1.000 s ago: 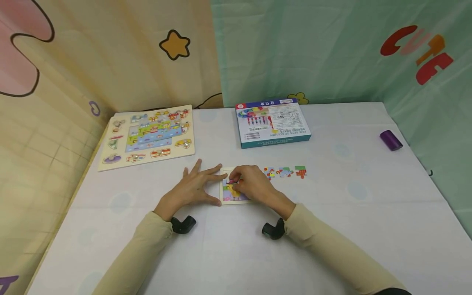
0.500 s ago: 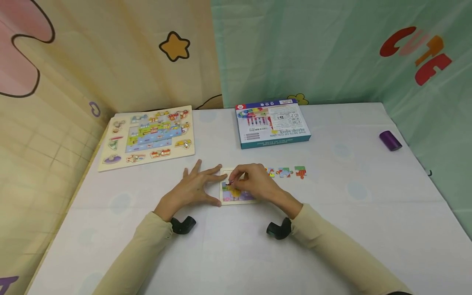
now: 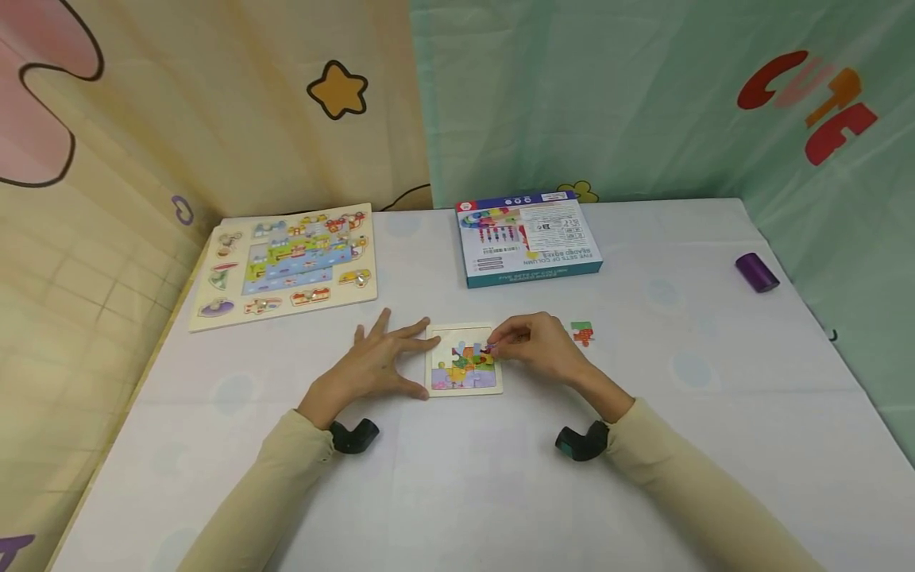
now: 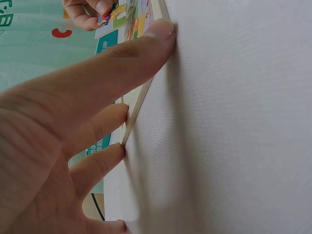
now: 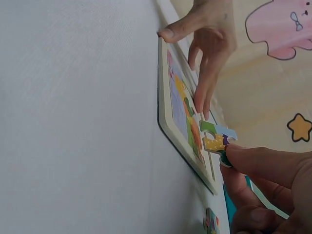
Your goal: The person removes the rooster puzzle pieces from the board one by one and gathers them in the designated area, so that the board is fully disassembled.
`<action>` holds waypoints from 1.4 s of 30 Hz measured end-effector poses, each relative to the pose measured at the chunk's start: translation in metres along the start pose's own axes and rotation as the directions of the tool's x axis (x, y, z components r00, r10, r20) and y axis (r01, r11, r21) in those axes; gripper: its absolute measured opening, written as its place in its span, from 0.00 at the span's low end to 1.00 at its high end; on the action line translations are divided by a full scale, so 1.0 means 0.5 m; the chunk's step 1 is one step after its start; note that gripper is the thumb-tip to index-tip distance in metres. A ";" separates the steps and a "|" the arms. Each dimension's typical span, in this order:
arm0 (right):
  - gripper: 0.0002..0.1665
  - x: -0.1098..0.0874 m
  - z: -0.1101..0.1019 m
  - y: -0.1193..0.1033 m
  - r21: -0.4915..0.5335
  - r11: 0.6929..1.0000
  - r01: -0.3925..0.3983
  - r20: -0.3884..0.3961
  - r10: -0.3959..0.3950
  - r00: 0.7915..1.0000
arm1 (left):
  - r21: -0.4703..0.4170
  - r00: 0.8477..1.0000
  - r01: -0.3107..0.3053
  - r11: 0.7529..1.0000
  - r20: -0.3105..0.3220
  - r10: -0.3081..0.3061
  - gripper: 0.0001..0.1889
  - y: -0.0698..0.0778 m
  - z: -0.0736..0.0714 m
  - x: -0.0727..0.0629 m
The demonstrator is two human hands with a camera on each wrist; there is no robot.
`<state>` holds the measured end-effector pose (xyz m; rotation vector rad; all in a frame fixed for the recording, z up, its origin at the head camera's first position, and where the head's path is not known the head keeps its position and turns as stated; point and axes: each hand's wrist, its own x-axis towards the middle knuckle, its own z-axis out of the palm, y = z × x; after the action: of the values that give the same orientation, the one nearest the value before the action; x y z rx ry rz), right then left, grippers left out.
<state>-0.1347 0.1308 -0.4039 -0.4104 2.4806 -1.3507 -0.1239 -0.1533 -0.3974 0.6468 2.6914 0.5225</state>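
A small jigsaw puzzle tray (image 3: pixel 430 357) with a pale frame lies on the white table, its lower part filled with colourful pieces (image 3: pixel 465 377). My left hand (image 3: pixel 375 357) is spread at its left edge; thumb and fingertips touch the frame. Over the tray's right side, my right hand (image 3: pixel 539 345) pinches a puzzle piece (image 5: pixel 214 142) between thumb and finger. That piece shows green, light blue and dotted yellow in the right wrist view, tilted above the tray. To the right of this hand lies a loose red and green puzzle piece (image 3: pixel 582 334).
A larger wooden knob puzzle board (image 3: pixel 286 306) is at the back left, with a picture puzzle on it. A boxed bead set (image 3: pixel 532 242) lies at the back middle. Near the right edge is a purple cylinder (image 3: pixel 758 272). Printed curtains (image 3: pixel 572 95) hang behind the table.
My right hand has moved right, from the tray's middle to its right side, uncovering more pieces. It now covers the spot where two loose pieces lay. My left hand stays put.
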 end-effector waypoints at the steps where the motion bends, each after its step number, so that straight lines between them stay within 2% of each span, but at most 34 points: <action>1: 0.04 -0.003 -0.005 0.004 -0.003 1.000 -0.012 -0.007 0.012 1.000 | -0.001 1.000 0.000 1.000 0.000 0.000 0.45 0.000 0.000 0.000; 9: 0.06 -0.025 -0.038 0.030 0.006 0.996 -0.094 -0.053 0.094 0.994 | 0.002 1.000 0.002 1.000 -0.001 -0.002 0.45 0.001 0.001 0.000; 17: 0.08 -0.037 -0.050 0.045 -0.016 0.985 -0.170 -0.080 0.168 0.982 | -0.010 1.000 0.009 1.000 0.005 -0.009 0.46 0.002 0.000 -0.002; 42: 0.06 -0.044 -0.046 0.041 -0.158 0.977 -0.144 -0.135 0.123 0.983 | -0.008 1.000 -0.007 1.000 -0.016 0.007 0.46 0.000 0.003 -0.005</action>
<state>-0.1252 0.1674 -0.4070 -0.1946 2.6812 -1.1531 -0.1214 -0.1539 -0.3979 0.6532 2.7013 0.5430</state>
